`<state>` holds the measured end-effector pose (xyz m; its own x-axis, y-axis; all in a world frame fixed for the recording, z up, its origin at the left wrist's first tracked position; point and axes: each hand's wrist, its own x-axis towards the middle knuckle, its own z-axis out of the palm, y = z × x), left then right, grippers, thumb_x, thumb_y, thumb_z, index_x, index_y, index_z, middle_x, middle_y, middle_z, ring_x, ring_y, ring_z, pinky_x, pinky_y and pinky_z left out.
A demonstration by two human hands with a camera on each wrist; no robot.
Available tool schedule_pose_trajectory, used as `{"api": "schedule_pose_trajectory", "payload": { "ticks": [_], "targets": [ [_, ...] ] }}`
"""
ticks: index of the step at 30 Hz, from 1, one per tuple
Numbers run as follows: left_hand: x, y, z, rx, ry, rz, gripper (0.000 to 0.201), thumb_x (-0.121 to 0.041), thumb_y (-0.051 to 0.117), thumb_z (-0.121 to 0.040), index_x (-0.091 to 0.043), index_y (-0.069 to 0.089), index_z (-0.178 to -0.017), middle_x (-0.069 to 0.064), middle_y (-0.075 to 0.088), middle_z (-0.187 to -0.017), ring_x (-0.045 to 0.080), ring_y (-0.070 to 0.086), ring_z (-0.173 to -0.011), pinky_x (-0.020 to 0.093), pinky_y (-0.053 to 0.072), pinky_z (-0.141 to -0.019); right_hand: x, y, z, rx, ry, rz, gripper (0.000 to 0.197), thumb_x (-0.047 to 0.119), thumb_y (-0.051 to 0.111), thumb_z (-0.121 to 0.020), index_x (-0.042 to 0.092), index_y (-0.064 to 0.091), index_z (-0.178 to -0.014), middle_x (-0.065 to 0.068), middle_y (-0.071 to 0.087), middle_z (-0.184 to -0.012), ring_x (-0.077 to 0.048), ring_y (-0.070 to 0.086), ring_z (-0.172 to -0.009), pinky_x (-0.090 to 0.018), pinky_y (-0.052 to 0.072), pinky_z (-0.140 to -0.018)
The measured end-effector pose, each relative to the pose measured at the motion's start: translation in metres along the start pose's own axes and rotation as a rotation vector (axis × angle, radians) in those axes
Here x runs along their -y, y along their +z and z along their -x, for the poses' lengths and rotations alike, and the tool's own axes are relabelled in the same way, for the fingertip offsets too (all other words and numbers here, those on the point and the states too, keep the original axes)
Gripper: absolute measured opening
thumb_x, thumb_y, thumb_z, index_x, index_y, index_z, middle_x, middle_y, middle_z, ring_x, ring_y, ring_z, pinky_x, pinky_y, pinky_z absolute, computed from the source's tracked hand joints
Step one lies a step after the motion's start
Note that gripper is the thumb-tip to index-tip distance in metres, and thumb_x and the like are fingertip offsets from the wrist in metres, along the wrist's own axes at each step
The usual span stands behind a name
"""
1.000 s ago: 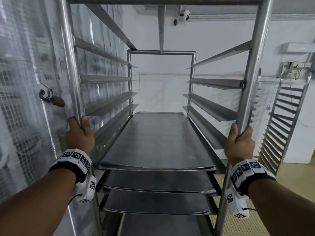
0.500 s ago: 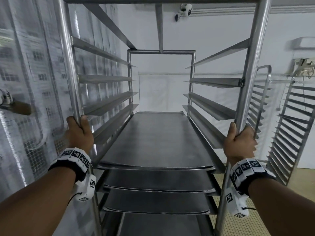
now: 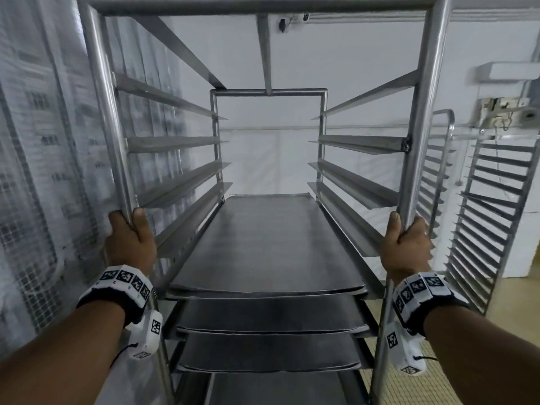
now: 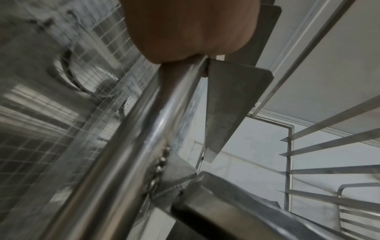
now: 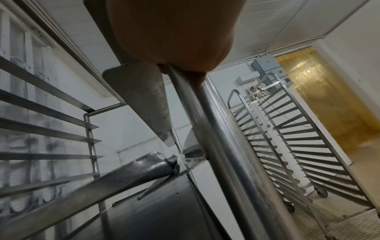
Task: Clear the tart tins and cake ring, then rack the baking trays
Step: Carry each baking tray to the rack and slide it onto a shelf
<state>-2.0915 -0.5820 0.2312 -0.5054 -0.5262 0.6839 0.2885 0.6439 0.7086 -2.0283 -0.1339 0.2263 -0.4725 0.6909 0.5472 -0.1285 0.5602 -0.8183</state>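
A tall steel tray rack (image 3: 420,112) stands straight ahead, with several dark baking trays (image 3: 263,247) lying on its lower runners. My left hand (image 3: 128,238) grips the rack's near left upright (image 4: 144,129). My right hand (image 3: 404,247) grips the near right upright (image 5: 216,146). The upper runners hold nothing. No tart tins or cake ring are in view.
A clear plastic sheet with a grid pattern (image 3: 38,171) hangs close on the left. Two bare tray racks (image 3: 491,214) (image 5: 298,146) on castors stand to the right by a white wall. A yellow strip curtain (image 5: 329,97) closes a doorway beyond them. The floor is pale tile.
The rack and I have rolled forward; the plastic sheet on the left slid back past me and its hook went out of view. The racks on the right shifted. Both hands kept their grip.
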Motion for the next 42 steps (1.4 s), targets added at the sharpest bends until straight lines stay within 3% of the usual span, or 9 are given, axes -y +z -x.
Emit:
{"api": "schedule_pose_trajectory", "payload": {
  "ticks": [4,9,13,24,29,34,37,39,42],
  "targets": [
    [0.016,0.025,-0.021,0.035,-0.052,-0.007,0.05,-0.047,0.031,-0.107,0.001,0.043,-0.119,0.018,0.053,-0.078,0.034,0.049,-0.064,0.037,0.032,-0.058,0.001,0.031,-0.009,-0.011,0.007,0.007,0.049,0.047,0.043,-0.103,-0.002,0.049,-0.108,-0.032,0.063,-0.1,-0.05,0.061,-0.094,-0.048,0.045,-0.077],
    [0.025,0.059,-0.039,0.028,-0.048,0.047,0.048,-0.041,0.035,-0.108,0.003,0.043,-0.122,0.031,0.06,-0.086,0.049,0.06,-0.078,0.041,0.034,-0.063,-0.005,0.064,-0.03,-0.028,0.009,0.009,0.048,0.042,0.044,-0.104,-0.005,0.048,-0.112,-0.036,0.062,-0.102,-0.052,0.06,-0.095,-0.04,0.032,-0.071],
    [0.039,0.097,-0.055,0.011,-0.012,0.058,0.051,-0.051,0.033,-0.105,-0.003,0.043,-0.119,0.021,0.058,-0.076,0.045,0.061,-0.069,0.04,0.04,-0.059,-0.014,0.094,-0.053,-0.031,0.003,0.017,0.051,0.042,0.043,-0.105,-0.007,0.049,-0.114,-0.038,0.06,-0.106,-0.052,0.058,-0.098,-0.038,0.03,-0.072],
    [0.054,0.189,-0.093,-0.046,0.017,0.026,0.052,-0.047,0.034,-0.107,0.001,0.043,-0.122,0.037,0.062,-0.087,0.054,0.06,-0.077,0.046,0.041,-0.062,-0.05,0.181,-0.12,-0.026,-0.064,0.034,0.043,0.052,0.039,-0.103,0.009,0.041,-0.099,-0.028,0.059,-0.086,-0.047,0.061,-0.084,-0.04,0.037,-0.068],
    [0.051,0.223,-0.103,-0.055,0.037,0.01,0.051,-0.044,0.035,-0.107,0.004,0.044,-0.121,0.039,0.062,-0.088,0.055,0.06,-0.075,0.043,0.034,-0.059,-0.06,0.212,-0.15,-0.026,-0.061,-0.011,0.044,0.044,0.043,-0.104,-0.001,0.044,-0.103,-0.035,0.061,-0.092,-0.051,0.059,-0.087,-0.04,0.033,-0.069],
    [0.058,0.262,-0.116,-0.064,0.053,0.019,0.052,-0.048,0.034,-0.106,0.002,0.043,-0.116,0.032,0.062,-0.081,0.049,0.06,-0.067,0.044,0.042,-0.055,-0.074,0.245,-0.181,-0.004,-0.08,-0.043,0.043,0.037,0.047,-0.105,-0.005,0.046,-0.099,-0.001,0.04,-0.065,-0.049,0.058,-0.082,-0.038,0.033,-0.067],
    [0.057,0.28,-0.122,-0.063,0.023,0.025,0.053,-0.053,0.032,-0.105,-0.002,0.042,-0.115,0.025,0.058,-0.076,0.042,0.057,-0.063,0.045,0.044,-0.056,-0.083,0.264,-0.198,-0.017,-0.092,-0.036,0.046,0.038,0.046,-0.105,-0.008,0.048,-0.104,-0.018,0.056,-0.073,-0.049,0.058,-0.082,-0.038,0.031,-0.067],
    [0.057,0.293,-0.126,-0.06,-0.015,0.012,0.051,-0.048,0.033,-0.107,0.0,0.043,-0.12,0.018,0.052,-0.074,0.033,0.048,-0.061,0.039,0.035,-0.056,-0.088,0.276,-0.208,-0.021,-0.09,-0.028,0.047,0.042,0.044,-0.104,-0.005,0.047,-0.105,-0.03,0.06,-0.085,-0.049,0.058,-0.082,-0.037,0.031,-0.066],
    [0.055,0.312,-0.131,-0.047,-0.02,0.006,0.05,-0.043,0.034,-0.108,0.003,0.043,-0.125,0.017,0.049,-0.075,0.028,0.04,-0.06,0.034,0.024,-0.053,-0.095,0.294,-0.224,-0.008,-0.083,-0.003,0.048,0.045,0.042,-0.104,-0.003,0.046,-0.105,-0.023,0.055,-0.079,-0.047,0.058,-0.081,-0.037,0.03,-0.065]
  ]
}}
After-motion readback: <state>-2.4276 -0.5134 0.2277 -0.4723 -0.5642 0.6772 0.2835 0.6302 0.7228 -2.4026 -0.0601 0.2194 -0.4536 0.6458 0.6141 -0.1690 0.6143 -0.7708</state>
